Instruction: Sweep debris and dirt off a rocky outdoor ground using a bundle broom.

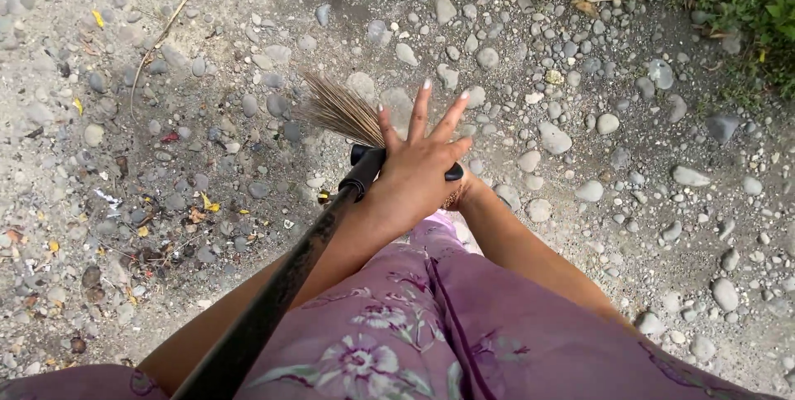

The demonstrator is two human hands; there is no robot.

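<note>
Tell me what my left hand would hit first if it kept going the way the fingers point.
Probably the stony ground. The left hand has its fingers spread, pointing up and away past the broom bristles, which lie just to its left. Depth is hard to judge.

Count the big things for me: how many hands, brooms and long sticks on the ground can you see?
Hands: 2, the left hand with fingers spread and the right hand mostly hidden behind it
Brooms: 1, the broom with a black handle and straw bristles
Long sticks: 1, the thin stick lying on the gravel
Total: 4
</note>
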